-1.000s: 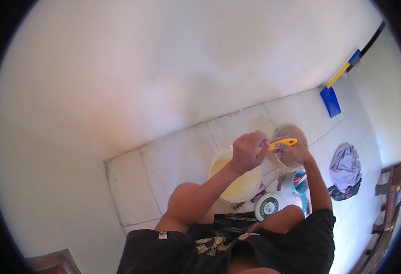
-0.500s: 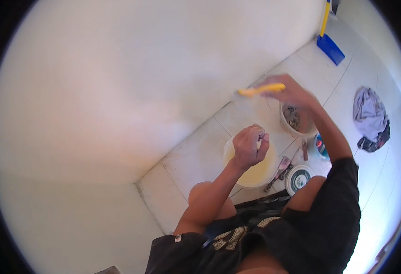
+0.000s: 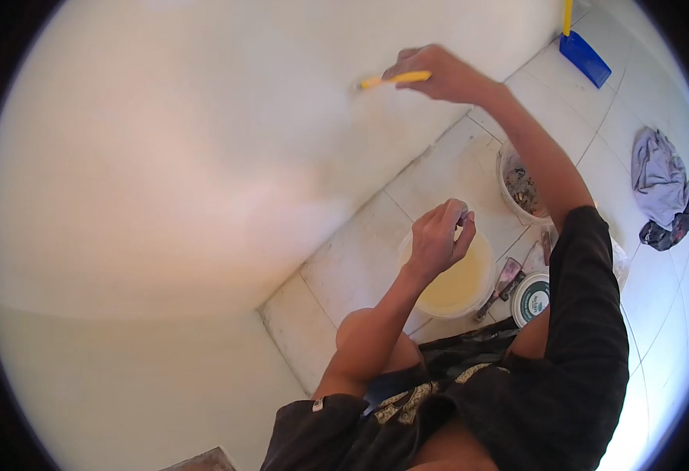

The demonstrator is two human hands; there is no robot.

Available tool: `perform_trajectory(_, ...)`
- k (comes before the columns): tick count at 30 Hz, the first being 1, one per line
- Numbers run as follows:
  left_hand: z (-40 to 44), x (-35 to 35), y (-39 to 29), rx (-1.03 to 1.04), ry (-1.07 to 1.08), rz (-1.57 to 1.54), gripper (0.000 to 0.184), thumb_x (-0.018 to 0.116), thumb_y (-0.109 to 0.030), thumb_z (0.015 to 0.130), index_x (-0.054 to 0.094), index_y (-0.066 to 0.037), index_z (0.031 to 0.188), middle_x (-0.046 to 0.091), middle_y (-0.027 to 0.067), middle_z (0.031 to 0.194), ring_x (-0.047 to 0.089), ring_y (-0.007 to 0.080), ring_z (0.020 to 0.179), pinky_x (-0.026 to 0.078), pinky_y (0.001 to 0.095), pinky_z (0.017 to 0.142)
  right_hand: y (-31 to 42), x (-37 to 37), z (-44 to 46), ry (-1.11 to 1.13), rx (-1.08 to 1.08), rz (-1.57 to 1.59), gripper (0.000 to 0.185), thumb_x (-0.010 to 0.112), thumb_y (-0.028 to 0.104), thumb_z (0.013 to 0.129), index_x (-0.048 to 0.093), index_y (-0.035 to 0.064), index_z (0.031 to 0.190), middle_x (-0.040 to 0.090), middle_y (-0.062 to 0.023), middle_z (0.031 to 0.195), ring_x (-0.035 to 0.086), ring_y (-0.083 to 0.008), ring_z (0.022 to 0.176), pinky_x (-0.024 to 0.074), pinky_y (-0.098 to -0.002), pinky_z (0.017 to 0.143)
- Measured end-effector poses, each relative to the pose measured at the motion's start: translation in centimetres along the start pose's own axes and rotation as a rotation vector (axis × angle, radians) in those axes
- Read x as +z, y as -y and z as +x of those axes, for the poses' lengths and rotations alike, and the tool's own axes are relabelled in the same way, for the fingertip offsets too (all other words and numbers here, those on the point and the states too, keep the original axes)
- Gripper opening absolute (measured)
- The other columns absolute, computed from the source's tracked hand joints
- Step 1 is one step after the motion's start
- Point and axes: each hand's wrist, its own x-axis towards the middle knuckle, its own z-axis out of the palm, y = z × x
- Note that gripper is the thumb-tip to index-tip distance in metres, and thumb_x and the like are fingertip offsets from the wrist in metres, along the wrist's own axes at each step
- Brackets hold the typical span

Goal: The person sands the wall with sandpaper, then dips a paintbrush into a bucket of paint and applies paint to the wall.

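Yellow tool (image 3: 399,78) moved farther up wall (image 3: 203,157), right hand (image 3: 432,72) pinching; left hand (image 3: 438,239) curled above tub (image 3: 474,302), fingertip contact unclear to me.

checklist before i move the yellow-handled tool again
1. Slim yellow-handled tool gripped in right hand: ok.
2. Tool tip touching the smooth pale wall: cannot tell, blurred.
3. Left hand empty: cannot tell, fingers curled.
4. Round whitish tub of pale yellow contents upright on the light tiled floor: ok.
5. Floor beside the tub free of loose tools: not ok, a flat pinkish-grey blade lies there.
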Motion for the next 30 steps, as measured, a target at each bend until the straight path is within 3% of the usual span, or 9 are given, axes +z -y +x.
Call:
perform_trajectory(2,0.1,0.0,0.1,-0.01,0.017,-0.008,0.012,0.061,-0.006,0.08,0.049,-0.005,0.079,0.053,0.0059,0.062,0.054,0.0171,0.051,0.043,0.0285,0.047,2.8,-2.6,-1.0,0.007,0.205,-0.009,0.021,0.064,0.003,0.076,0.067,0.0022,0.097,0.063,-0.0115,0.079,0.058,-0.0256,0.072,0.0458,-0.0334,0.067)
perform_trajectory(5,0.0,0.5,0.4,-0.029,0.053,0.012,0.012,0.061,-0.007,0.08,0.049,-0.005,0.079,0.054,0.006,0.062,0.055,0.0175,0.051,0.043,0.0287,0.047,-0.3,-0.2,-2.4,0.15,0.082,0.117,0.016,0.065,0.009,0.077,0.069,0.0069,0.093,0.062,-0.0106,0.079,0.057,-0.0249,0.071,0.0452,-0.0361,0.071)
perform_trajectory(8,0.0,0.8,0.6,-0.025,0.109,0.021,0.012,0.061,-0.007,0.08,0.049,-0.005,0.08,0.055,0.0063,0.063,0.056,0.0178,0.051,0.044,0.0286,0.048,-2.5,5.0,-2.8,0.358,0.068,0.086,0.022,0.066,0.011,0.076,0.068,0.0097,0.097,0.062,-0.0118,0.088,0.056,-0.028,0.086,0.0446,-0.039,0.079)
perform_trajectory(15,0.0,0.6,0.8,-0.022,0.128,0.01,0.012,0.061,-0.007,0.081,0.048,-0.005,0.081,0.057,0.0067,0.064,0.057,0.0188,0.053,0.046,0.03,0.049,0.4,1.2,1.7,0.082,-0.122,0.021,0.021,0.066,0.007,0.075,0.067,0.0037,0.096,0.061,-0.0133,0.081,0.059,-0.0291,0.075,0.0461,-0.0376,0.07)
perform_trajectory(18,0.0,0.4,1.0,-0.033,0.119,0.01,0.012,0.06,-0.008,0.081,0.048,-0.006,0.081,0.056,0.0067,0.063,0.058,0.0191,0.053,0.046,0.0304,0.049,3.3,-1.6,0.2,0.099,0.055,-0.015,0.02,0.065,0.006,0.075,0.067,0.0029,0.094,0.062,-0.014,0.079,0.06,-0.0293,0.075,0.0467,-0.0377,0.071)
perform_trajectory(23,0.0,0.3,0.9,-0.044,0.164,0.026,0.013,0.06,-0.009,0.081,0.047,-0.006,0.08,0.057,0.0069,0.064,0.058,0.0194,0.053,0.046,0.0304,0.049,-3.1,6.1,-2.6,0.407,0.077,-0.053,0.02,0.066,0.012,0.075,0.068,0.0112,0.095,0.062,-0.0117,0.089,0.054,-0.0306,0.095,0.0431,-0.0401,0.084)
perform_trajectory(26,-0.1,0.6,1.0,-0.045,0.174,0.012,0.014,0.06,-0.009,0.082,0.046,-0.006,0.079,0.057,0.007,0.064,0.058,0.0199,0.053,0.046,0.0307,0.049,-5.4,6.5,-1.2,0.338,0.01,-0.07,0.02,0.066,0.013,0.076,0.067,0.0122,0.096,0.062,-0.0116,0.091,0.054,-0.0306,0.096,0.0431,-0.0399,0.084)
perform_trajectory(28,0.1,0.2,0.9,-0.053,0.173,-0.001,0.014,0.059,-0.008,0.081,0.045,-0.006,0.079,0.055,0.0071,0.065,0.057,0.022,0.055,0.045,0.0327,0.05,-3.1,2.7,0.3,0.088,-0.014,-0.042,0.017,0.064,0.003,0.074,0.068,0.0024,0.09,0.063,-0.0138,0.081,0.059,-0.0285,0.075,0.0461,-0.0361,0.072)
perform_trajectory(30,-0.1,0.0,1.0,-0.069,0.17,-0.007,0.015,0.059,-0.007,0.08,0.044,-0.005,0.079,0.054,0.0071,0.066,0.057,0.0231,0.056,0.045,0.0338,0.05,-0.4,-2.1,1.7,-0.001,-0.132,-0.03,0.022,0.064,0.002,0.075,0.066,0.0013,0.097,0.062,-0.0118,0.082,0.057,-0.0273,0.07,0.0451,-0.0331,0.067)
